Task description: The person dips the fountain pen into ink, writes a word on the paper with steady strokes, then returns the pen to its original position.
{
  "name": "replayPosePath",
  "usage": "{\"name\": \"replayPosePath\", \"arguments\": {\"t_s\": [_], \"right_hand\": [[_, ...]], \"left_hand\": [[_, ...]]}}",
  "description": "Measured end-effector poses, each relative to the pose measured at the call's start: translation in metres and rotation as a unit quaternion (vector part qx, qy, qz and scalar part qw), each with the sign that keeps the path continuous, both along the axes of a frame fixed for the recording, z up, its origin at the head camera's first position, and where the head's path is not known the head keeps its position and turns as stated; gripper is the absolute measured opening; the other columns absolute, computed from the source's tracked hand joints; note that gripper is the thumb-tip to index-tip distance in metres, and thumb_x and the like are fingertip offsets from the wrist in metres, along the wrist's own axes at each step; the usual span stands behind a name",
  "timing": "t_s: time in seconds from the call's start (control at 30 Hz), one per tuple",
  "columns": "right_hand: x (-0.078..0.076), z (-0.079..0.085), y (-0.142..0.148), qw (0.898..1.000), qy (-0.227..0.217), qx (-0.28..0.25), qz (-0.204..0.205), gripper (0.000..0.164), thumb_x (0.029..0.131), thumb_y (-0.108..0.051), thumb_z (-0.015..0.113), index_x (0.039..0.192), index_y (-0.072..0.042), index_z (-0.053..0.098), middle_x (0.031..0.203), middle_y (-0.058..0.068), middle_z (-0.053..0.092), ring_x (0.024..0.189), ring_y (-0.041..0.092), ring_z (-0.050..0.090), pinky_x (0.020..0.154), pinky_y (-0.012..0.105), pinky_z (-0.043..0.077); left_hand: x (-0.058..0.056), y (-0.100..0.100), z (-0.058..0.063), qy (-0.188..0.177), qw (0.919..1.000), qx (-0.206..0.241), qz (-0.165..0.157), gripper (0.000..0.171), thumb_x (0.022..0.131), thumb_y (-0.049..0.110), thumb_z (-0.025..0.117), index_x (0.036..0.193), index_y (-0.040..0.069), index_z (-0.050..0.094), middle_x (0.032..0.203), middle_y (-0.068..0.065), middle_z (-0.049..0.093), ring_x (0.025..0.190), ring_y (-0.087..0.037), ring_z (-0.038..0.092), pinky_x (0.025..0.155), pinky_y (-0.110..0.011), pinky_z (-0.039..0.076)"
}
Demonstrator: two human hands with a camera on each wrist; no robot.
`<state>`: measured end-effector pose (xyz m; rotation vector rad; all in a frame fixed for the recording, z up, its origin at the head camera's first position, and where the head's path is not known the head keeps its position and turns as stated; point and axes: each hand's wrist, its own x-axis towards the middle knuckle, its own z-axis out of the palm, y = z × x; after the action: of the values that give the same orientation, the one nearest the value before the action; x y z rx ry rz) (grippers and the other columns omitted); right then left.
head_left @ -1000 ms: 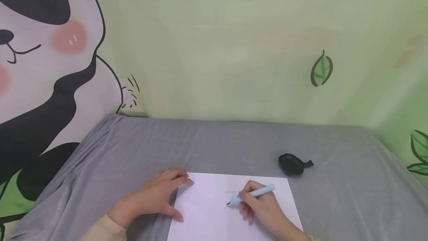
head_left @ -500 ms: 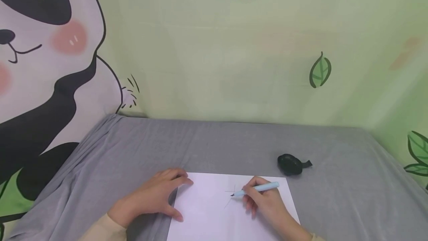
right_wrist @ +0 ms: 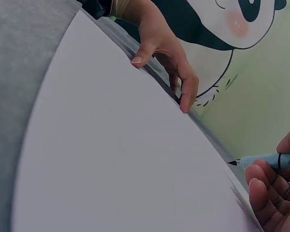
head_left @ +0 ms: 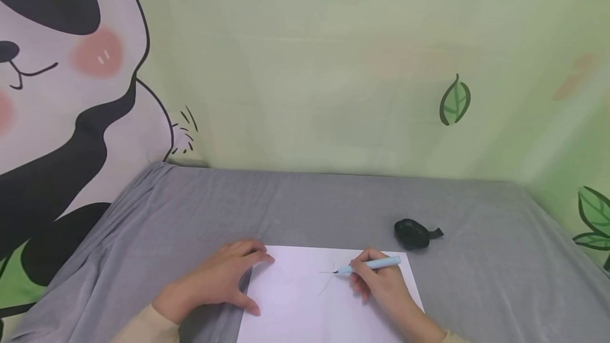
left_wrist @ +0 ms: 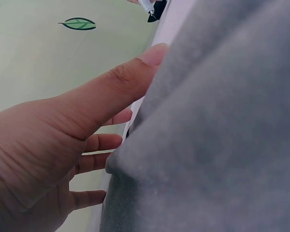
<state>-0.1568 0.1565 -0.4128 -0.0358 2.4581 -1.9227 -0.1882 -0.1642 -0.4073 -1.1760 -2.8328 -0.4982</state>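
Observation:
A sheet of white paper (head_left: 290,300) lies on the grey cloth, bearing a few thin dark strokes (head_left: 326,283) near its upper middle. My right hand (head_left: 383,285) pinches a light blue pen (head_left: 376,263) between thumb and fingers, its dark tip at the spot where the strokes meet. In the right wrist view the pen (right_wrist: 261,161) shows its pointed dark nib. My left hand (head_left: 221,277) rests at the paper's left edge, thumb and fingers spread apart. The left wrist view shows that thumb (left_wrist: 121,84) reaching to the sheet's border, the other fingers behind it.
Beyond the paper's top right corner sits a small black rounded object (head_left: 412,234) with a short tab. Grey cloth (head_left: 305,205) covers the tabletop, with folds at the left. Behind it hangs a green backdrop (head_left: 295,94) printed with a panda and leaves.
My right hand has moved the pen up and to the right, and a slanted stroke now shows below the crossing lines. The left hand stays in place.

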Motion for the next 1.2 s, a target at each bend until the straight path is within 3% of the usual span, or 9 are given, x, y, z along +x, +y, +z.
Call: {"name": "replayPosePath", "arguments": {"t_s": [0.53, 1.2], "right_hand": [[-0.0009, -0.0042, -0.0006, 1.0, -0.002, 0.005, -0.014, 0.015, 0.09, -0.009, 0.062, 0.089, 0.005, 0.057, 0.068, 0.007, 0.064, 0.047, 0.008, 0.054, 0.039, 0.021, 0.044], [-0.0002, -0.0036, -0.001, 1.0, -0.004, 0.02, -0.012, 0.018, 0.09, -0.012, 0.063, 0.09, 0.005, 0.058, 0.07, 0.011, 0.065, 0.048, 0.008, 0.056, 0.04, 0.02, 0.045]], "left_hand": [[-0.0004, 0.0009, 0.0009, -0.025, 0.9997, -0.005, 0.006, 0.085, 0.06, 0.066, 0.076, 0.128, 0.019, 0.058, 0.131, -0.004, 0.052, 0.123, -0.025, 0.049, 0.1, -0.051, 0.04], [0.0008, 0.0002, 0.0035, -0.009, 1.0, -0.003, 0.0, 0.084, 0.06, 0.067, 0.075, 0.127, 0.02, 0.058, 0.129, -0.005, 0.053, 0.122, -0.026, 0.05, 0.098, -0.051, 0.041]]}}
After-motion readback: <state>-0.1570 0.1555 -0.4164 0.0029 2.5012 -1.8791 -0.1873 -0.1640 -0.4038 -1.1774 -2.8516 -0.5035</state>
